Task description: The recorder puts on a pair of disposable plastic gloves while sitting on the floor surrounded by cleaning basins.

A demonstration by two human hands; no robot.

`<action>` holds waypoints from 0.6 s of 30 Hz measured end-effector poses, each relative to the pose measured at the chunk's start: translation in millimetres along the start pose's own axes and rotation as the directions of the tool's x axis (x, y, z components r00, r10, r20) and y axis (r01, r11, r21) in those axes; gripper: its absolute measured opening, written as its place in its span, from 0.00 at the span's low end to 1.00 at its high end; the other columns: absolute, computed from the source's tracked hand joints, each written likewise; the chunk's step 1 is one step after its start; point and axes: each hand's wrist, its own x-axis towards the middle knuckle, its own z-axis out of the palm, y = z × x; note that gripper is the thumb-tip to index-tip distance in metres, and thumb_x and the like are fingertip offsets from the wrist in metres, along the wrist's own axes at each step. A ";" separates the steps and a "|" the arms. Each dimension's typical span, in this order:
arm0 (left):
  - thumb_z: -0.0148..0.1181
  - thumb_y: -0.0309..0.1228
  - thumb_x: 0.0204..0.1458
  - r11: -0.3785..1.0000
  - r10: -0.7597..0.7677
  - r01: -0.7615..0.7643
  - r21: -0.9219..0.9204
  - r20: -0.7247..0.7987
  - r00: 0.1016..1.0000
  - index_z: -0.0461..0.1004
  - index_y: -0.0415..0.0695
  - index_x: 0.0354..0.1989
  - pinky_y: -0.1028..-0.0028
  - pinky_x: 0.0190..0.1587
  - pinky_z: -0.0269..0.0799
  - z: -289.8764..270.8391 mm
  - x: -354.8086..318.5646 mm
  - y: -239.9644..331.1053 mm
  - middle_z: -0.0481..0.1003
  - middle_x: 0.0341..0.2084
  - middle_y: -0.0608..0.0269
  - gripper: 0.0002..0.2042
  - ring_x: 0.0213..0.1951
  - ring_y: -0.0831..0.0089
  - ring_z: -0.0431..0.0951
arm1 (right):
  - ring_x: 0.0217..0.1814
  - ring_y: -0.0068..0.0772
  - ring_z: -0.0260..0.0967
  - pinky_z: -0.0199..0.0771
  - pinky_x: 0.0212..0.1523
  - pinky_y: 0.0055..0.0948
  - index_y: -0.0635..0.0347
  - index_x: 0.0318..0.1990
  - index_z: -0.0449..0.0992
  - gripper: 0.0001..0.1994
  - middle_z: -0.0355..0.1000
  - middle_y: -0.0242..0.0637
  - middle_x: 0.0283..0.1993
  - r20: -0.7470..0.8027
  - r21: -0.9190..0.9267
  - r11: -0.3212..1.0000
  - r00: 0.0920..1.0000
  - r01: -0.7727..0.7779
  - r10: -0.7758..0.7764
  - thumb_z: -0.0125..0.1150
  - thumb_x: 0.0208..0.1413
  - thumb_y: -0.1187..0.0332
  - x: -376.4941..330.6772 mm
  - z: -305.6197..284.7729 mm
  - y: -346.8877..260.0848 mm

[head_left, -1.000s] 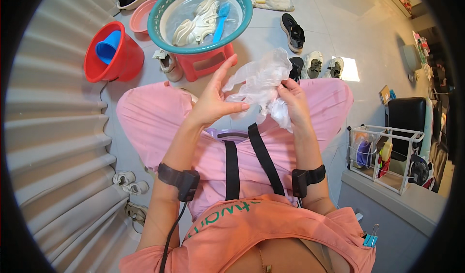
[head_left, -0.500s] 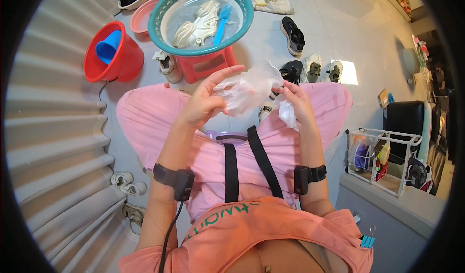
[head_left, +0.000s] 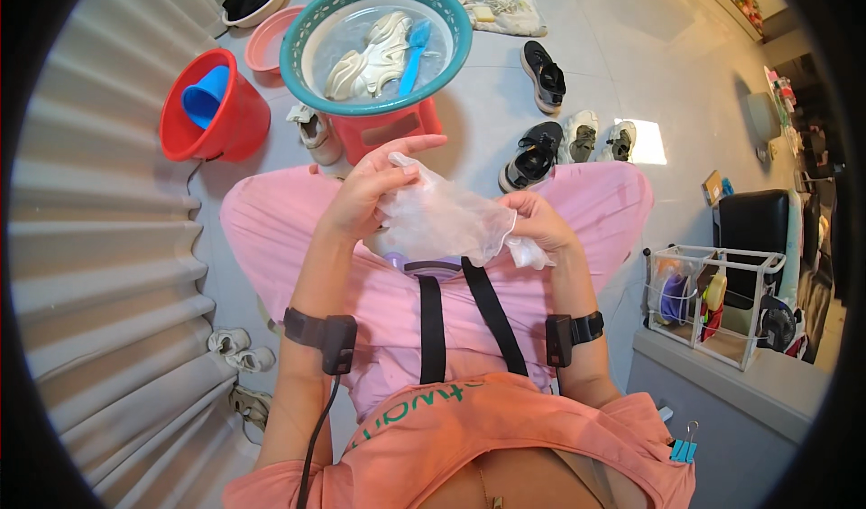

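Note:
A thin, translucent plastic glove (head_left: 446, 216) hangs stretched between my hands, above my lap. My left hand (head_left: 365, 189) pinches its upper left edge between thumb and fingers, the index finger pointing out. At the other end my right hand (head_left: 539, 220) grips the glove's edge. A second crumpled piece of the same clear plastic (head_left: 530, 254) dangles below the right fingers. Beyond my hands, a teal-rimmed basin (head_left: 298, 67) of water rests on a red stool (head_left: 392, 130). In the basin lie a white sneaker (head_left: 372, 62) and a blue brush (head_left: 415, 58).
A red bucket (head_left: 244, 121) holding a blue scoop (head_left: 206, 97) stands at left beside a curtain (head_left: 117, 238). Black shoes (head_left: 534, 155) and white shoes (head_left: 579, 137) sit on the floor ahead right. A white wire rack (head_left: 713, 301) is at right. A cloth (head_left: 519, 13) lies at the back.
Both hands have come slightly nearer my body. The plastic glove has swung lower and flattened out between them, and the left thumb now pinches its upper corner.

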 end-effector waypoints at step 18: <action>0.54 0.31 0.57 0.276 0.598 -0.233 0.933 0.023 0.801 0.77 0.40 0.47 0.72 0.27 0.70 -12.5 22.7 -25.2 0.76 0.18 0.58 0.13 0.20 0.76 0.75 | 0.26 0.22 0.73 0.72 0.28 0.25 0.67 0.38 0.76 0.07 0.74 0.35 0.26 -0.480 -0.516 0.853 0.797 0.083 -0.368 0.57 0.58 0.71 3.6 21.4 -38.5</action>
